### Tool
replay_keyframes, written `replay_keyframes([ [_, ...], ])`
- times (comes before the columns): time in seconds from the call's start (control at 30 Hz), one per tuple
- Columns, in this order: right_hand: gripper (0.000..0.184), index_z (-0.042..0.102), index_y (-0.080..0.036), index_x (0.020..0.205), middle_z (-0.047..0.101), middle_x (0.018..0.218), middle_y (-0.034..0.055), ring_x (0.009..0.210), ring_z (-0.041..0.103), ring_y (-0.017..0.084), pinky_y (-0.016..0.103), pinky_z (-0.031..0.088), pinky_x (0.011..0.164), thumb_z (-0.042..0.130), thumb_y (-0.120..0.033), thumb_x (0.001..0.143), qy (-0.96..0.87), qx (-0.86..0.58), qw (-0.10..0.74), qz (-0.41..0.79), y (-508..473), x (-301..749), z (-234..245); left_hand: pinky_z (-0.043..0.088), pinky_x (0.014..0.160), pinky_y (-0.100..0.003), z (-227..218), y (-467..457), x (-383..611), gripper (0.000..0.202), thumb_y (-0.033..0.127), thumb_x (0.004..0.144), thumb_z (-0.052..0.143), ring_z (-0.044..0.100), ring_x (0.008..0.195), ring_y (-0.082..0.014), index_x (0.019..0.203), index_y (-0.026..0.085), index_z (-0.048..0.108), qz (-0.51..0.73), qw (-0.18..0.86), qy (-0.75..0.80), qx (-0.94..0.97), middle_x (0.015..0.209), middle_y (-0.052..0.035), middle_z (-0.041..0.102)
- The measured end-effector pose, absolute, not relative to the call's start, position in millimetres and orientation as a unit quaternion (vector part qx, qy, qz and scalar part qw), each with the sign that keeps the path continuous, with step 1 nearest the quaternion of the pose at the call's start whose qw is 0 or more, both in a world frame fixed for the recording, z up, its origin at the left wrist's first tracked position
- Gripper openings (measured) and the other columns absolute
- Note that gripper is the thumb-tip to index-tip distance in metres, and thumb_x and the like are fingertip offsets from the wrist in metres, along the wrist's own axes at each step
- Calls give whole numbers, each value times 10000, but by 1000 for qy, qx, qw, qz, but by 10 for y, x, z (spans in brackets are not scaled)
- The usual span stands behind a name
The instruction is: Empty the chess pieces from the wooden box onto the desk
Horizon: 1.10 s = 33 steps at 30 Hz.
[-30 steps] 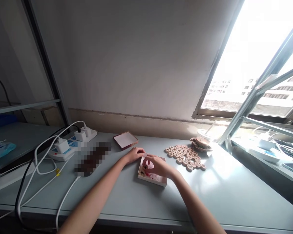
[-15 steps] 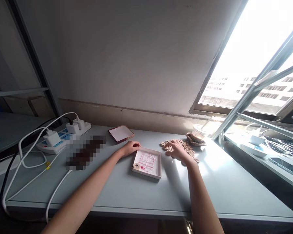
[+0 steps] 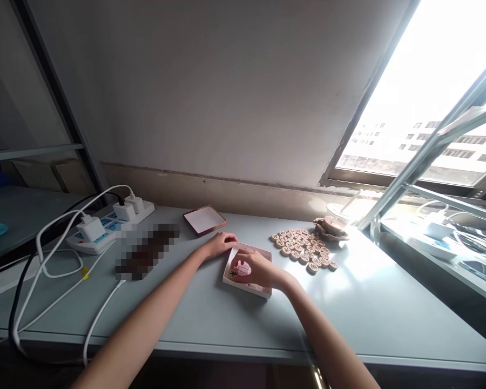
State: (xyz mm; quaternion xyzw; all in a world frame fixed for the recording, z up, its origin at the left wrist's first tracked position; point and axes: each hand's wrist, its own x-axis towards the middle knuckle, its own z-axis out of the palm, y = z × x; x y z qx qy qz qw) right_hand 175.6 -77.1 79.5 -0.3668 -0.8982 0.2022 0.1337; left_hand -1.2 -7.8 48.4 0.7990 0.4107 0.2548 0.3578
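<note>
My left hand rests at the far left corner of a shallow white box, its curled fingers holding the rim. My right hand reaches down into the box, thumb and fingers pinched at a round wooden Chinese chess piece by the left wall. The fingers partly cover this piece. Pink and red printing shows on the box floor between them. To the right, many round wooden Chinese chess pieces lie flat in a loose cluster, characters facing up.
The box lid lies inside up near the wall. A brown carved ornament stands behind the pieces, beside a clear container. On the left are a power strip, white cables and a blurred-out object.
My right hand has moved left from the cluster of chess pieces into the box, uncovering the cluster. My left hand stays at the box corner. The view has shifted slightly.
</note>
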Motion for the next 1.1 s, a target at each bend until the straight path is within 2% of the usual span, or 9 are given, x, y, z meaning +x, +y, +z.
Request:
replay_keyframes([
  [0.23,310,621,-221,916,578,890,36,778,534,154,250,436,619,602,-465,727,-804,-506,86,301,-664,2662,1067,413,716,-271,508,-116,-23,260,358,739,447,549,831,-200,787,163,613,254,395,410,782,854,-43,637],
  [0.37,281,584,-216,951,575,889,41,661,526,127,215,388,467,596,-379,722,-719,-618,59,311,-631,3028,1015,409,703,-271,515,-128,-28,243,349,741,444,551,818,-198,780,171,604,251,401,413,779,843,-39,629],
  [0.47,205,581,-208,925,582,816,31,642,527,121,231,415,522,568,-277,732,-731,-628,89,251,-626,2979,1023,404,687,-265,532,-137,-28,235,343,740,446,548,803,-195,795,177,603,247,394,418,780,835,-38,630],
  [0.6,173,575,-219,940,586,838,31,739,550,140,258,451,632,476,-288,816,-807,-528,156,212,-647,2575,1065,393,660,-252,518,-128,-31,219,320,745,442,543,775,-182,799,178,599,251,384,412,787,809,-30,625],
  [0.73,258,585,-234,1034,572,1034,51,916,544,167,306,444,822,562,-275,780,-864,-439,117,218,-675,2116,911,383,641,-246,450,-78,-29,226,332,744,454,521,752,-174,787,165,601,259,365,417,791,796,-27,619],
  [0.8,341,559,-228,1105,538,1115,76,961,533,184,323,434,849,583,-246,766,-868,-438,103,209,-697,1963,814,376,639,-246,416,-52,-24,240,339,746,459,511,743,-172,779,157,612,264,354,419,793,786,-27,621],
  [0.97,225,582,-207,1020,610,902,51,812,558,179,320,445,755,492,-189,815,-868,-443,57,219,-755,1833,762,360,625,-254,381,-38,-11,246,306,746,471,509,703,-165,764,128,639,292,327,411,799,735,-35,626],
  [1.03,175,594,-208,966,592,953,58,889,543,197,339,434,798,519,-214,808,-873,-442,60,198,-755,1850,776,358,621,-254,377,-43,-10,242,298,746,477,508,698,-163,767,123,644,298,321,413,799,734,-37,631],
  [1.1,226,585,-217,1004,529,1097,73,1036,484,222,364,402,881,575,-237,779,-875,-444,89,169,-742,1885,771,361,631,-251,367,-46,-11,241,289,750,475,512,711,-164,780,122,647,300,323,413,797,751,-37,640],
])
